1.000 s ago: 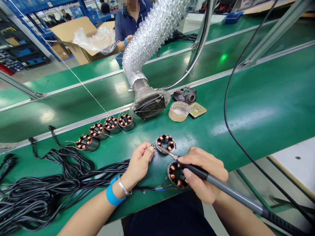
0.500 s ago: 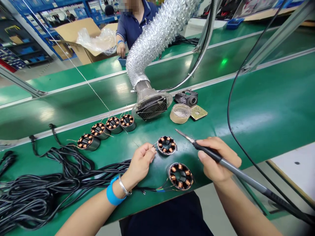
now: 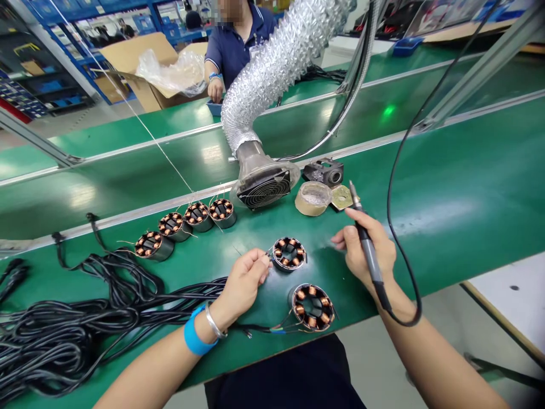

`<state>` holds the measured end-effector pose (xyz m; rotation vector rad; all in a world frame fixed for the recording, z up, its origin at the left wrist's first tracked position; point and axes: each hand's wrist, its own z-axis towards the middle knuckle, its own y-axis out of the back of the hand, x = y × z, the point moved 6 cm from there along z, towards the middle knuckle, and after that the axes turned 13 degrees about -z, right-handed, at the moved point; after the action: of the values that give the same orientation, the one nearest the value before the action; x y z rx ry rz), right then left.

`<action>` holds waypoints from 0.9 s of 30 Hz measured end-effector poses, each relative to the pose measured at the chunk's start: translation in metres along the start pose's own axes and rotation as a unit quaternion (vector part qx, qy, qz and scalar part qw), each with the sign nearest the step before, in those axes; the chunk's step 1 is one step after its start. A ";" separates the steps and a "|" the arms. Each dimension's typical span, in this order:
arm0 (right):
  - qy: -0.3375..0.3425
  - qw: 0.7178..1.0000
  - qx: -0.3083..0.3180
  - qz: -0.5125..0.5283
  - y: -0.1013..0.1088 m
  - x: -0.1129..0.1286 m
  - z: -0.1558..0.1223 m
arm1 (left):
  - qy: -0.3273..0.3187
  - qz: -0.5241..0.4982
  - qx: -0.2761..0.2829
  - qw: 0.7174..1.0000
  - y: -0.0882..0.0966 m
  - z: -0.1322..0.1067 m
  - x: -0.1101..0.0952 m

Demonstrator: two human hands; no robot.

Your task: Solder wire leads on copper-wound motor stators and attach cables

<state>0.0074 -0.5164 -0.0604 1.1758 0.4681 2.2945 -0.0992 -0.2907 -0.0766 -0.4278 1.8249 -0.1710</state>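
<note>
My left hand (image 3: 249,276) is closed in a pinch on thin wires at the left side of a motor stator (image 3: 289,254) with copper coils, which rests on the green bench. In my right hand (image 3: 369,247) is a soldering iron (image 3: 369,254), its tip pointing up and away, close to a square yellowish pad (image 3: 342,197). The iron's cord loops back over my right forearm. Nearer to me lies a second stator (image 3: 313,307), joined by coloured leads to a black cable. A round tub (image 3: 313,199) stands beside the pad.
Several more stators (image 3: 154,246) line the back left. Bundled black cables (image 3: 55,335) cover the left bench. A fume extractor (image 3: 264,190) on a silver duct (image 3: 276,74) hangs at centre, beside a black iron stand (image 3: 324,172). Across the bench, a person (image 3: 238,45) works.
My right hand has swung the soldering iron from pointing left near the stator to pointing up beside the pad. My left hand keeps its pinch, nearly still.
</note>
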 end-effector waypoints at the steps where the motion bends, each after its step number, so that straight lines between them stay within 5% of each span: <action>1: 0.016 1.000 0.007 0.018 0.000 0.009 -0.002 | 0.001 -0.003 0.001 1.000 0.000 0.000 0.000; 7: 0.219 0.965 0.106 0.098 -0.019 0.085 -0.005 | 0.006 -0.017 0.008 1.000 -0.001 -0.001 -0.001; 11: 0.305 0.929 0.166 0.130 -0.037 0.110 -0.003 | 0.002 -0.006 0.020 1.000 0.002 0.000 -0.004; 27: 0.267 0.945 0.127 0.140 -0.047 0.100 -0.007 | -0.009 0.094 -0.036 0.995 0.006 0.005 -0.012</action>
<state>-0.0344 -0.4206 -0.0240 0.7457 0.8605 2.8765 -0.0925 -0.2799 -0.0695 -0.3058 1.8455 0.0287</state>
